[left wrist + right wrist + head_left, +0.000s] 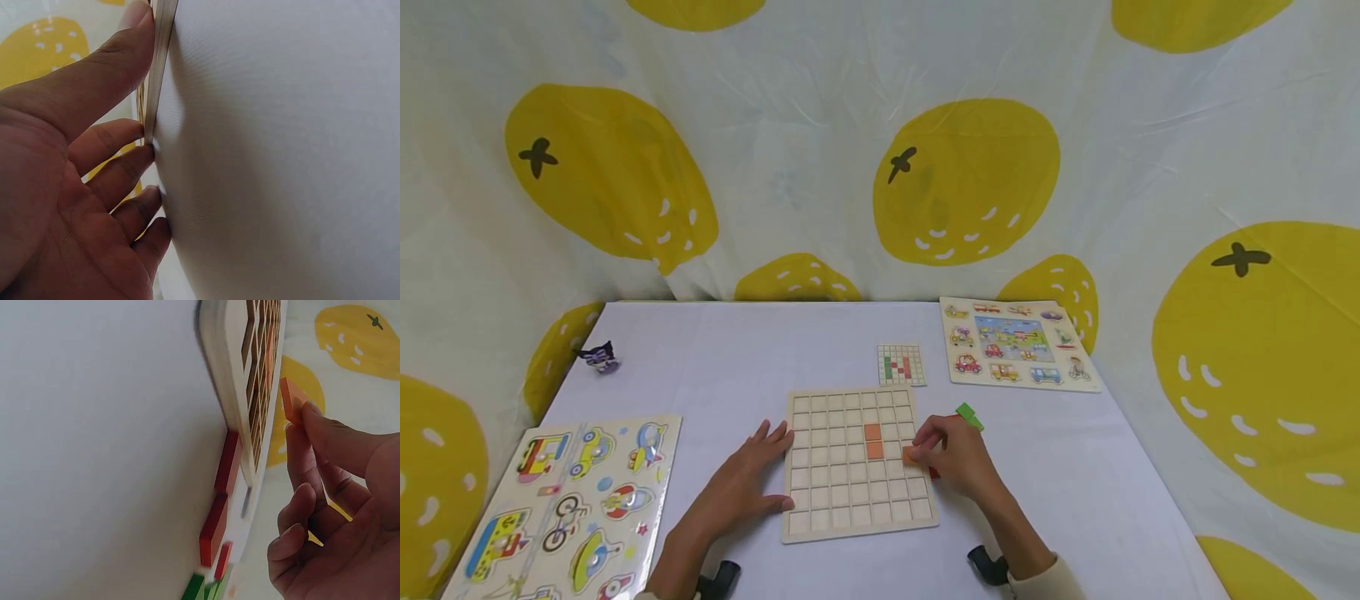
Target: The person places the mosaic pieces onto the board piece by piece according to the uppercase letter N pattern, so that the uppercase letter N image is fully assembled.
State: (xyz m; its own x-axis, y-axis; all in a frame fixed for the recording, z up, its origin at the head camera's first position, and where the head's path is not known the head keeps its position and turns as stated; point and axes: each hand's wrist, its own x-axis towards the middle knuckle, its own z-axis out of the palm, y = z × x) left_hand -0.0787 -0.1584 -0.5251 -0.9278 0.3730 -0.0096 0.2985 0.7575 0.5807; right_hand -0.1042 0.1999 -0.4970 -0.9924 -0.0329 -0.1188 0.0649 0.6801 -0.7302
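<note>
A wooden grid board lies on the white table, with orange square tiles set in a column near its middle. My left hand rests at the board's left edge, thumb and fingertips against the rim, fingers fairly straight. Thumb and index finger of my right hand pinch an orange tile, held above the board's right side. In the right wrist view, red tiles lie beside the board under this hand. Green tiles lie just beyond it in the head view, partly hidden.
Behind the board lies a small pattern card with green and red squares. A vehicle puzzle board sits at the back right, and a larger one at the front left. A small dark wrapper lies at the back left.
</note>
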